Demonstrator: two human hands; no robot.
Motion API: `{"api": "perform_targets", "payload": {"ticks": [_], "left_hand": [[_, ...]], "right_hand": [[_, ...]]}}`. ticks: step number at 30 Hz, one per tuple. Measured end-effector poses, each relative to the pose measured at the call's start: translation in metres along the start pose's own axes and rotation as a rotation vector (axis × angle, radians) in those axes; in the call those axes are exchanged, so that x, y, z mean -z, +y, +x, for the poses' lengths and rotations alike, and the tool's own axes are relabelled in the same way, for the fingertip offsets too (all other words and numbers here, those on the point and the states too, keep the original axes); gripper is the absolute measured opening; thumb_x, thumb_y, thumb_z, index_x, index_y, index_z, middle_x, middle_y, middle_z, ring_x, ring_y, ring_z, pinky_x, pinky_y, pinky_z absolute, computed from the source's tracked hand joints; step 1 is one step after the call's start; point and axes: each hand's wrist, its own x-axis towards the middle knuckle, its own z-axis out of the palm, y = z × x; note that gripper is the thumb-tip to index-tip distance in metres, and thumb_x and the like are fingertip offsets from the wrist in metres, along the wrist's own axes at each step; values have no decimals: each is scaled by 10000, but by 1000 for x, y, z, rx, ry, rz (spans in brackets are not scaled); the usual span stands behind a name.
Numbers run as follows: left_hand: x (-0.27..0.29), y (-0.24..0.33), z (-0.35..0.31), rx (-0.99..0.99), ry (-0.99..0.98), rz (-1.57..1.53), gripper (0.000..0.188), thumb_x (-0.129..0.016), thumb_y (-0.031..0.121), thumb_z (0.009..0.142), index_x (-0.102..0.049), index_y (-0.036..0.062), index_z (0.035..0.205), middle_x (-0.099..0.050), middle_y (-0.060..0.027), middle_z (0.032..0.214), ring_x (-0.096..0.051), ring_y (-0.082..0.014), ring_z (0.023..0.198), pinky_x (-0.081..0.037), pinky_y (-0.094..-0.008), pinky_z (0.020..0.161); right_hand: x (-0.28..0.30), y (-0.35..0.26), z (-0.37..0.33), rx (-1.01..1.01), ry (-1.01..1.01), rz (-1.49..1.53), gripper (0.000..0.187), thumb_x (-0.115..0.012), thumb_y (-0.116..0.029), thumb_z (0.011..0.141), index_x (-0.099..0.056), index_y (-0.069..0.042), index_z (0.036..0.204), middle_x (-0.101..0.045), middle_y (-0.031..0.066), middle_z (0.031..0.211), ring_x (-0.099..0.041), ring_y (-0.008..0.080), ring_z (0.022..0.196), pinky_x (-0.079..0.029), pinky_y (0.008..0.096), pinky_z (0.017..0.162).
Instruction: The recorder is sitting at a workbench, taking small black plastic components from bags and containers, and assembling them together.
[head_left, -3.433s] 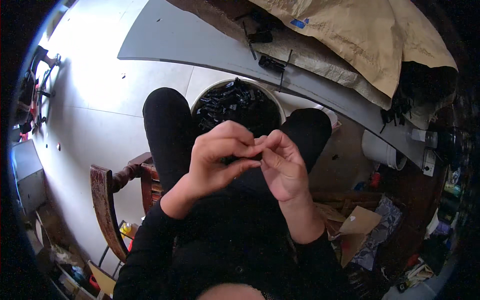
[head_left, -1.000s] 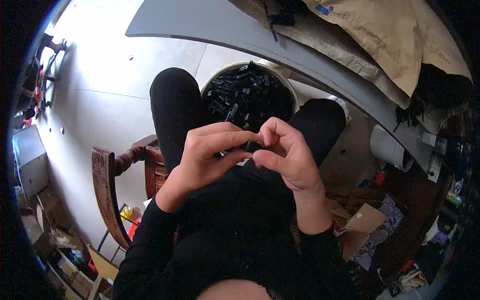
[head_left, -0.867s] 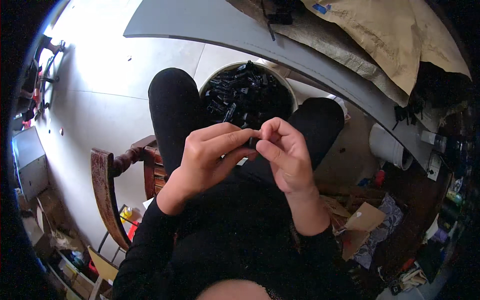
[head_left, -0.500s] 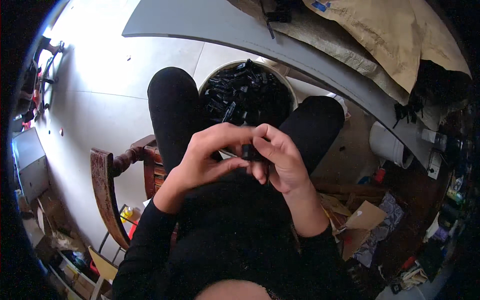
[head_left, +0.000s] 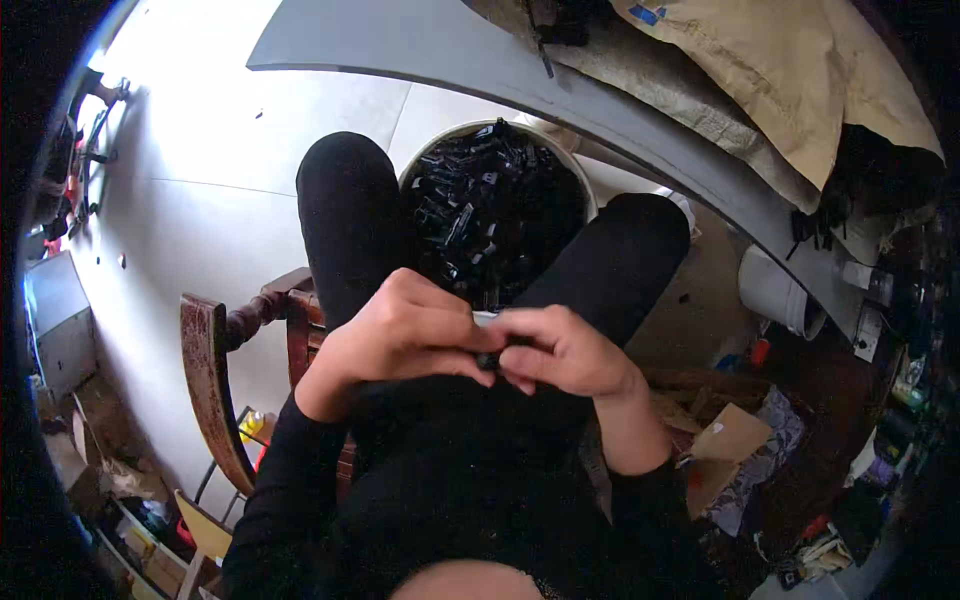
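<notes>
Above my lap, my left hand (head_left: 405, 335) and my right hand (head_left: 565, 350) meet at the fingertips around a small black part (head_left: 489, 360). Both hands pinch it, and the fingers cover most of it, so its exact kind does not show. Just past the hands, between my knees, stands a round pale-rimmed bucket (head_left: 592, 205) holding many glossy black plastic pieces (head_left: 480, 195).
A grey tabletop (head_left: 420, 45) curves across the far side, with brown paper sacks (head_left: 740, 80) on it. At the left is a wooden chair arm (head_left: 210, 390). A white bucket (head_left: 775, 290) lies tipped at the right, near torn cardboard (head_left: 730, 435).
Both hands have come down nearer to my body, away from the bucket. The fingers have closed in more around the black part, which shows less now.
</notes>
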Motion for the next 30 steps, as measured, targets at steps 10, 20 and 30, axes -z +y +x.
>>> {"api": "perform_targets", "payload": {"ticks": [10,20,30], "left_hand": [[-4,-15,0,180,112,147,216,-723,138,657,-607,21,796,-578,-87,673,-584,-248,599,-455,-319,516],[1,-22,8,440,143,416,485,-648,136,738,-491,116,1196,-555,-97,855,-553,-197,619,-463,-292,569],[-1,-20,15,286,573,-975,218,-644,159,799,-559,-14,900,-531,1,686,-476,-31,559,-381,-148,522]], "right_hand": [[25,-16,22,376,115,-877,204,-558,-159,819,-560,9,935,-571,130,841,-574,256,767,-448,331,683],[80,-69,104,518,1181,-1567,217,-594,-228,813,-503,-33,840,-568,63,668,-525,215,495,-427,303,494],[11,0,26,462,276,-4,305,-538,-299,866,-510,5,871,-565,102,827,-537,156,684,-436,287,653]]}}
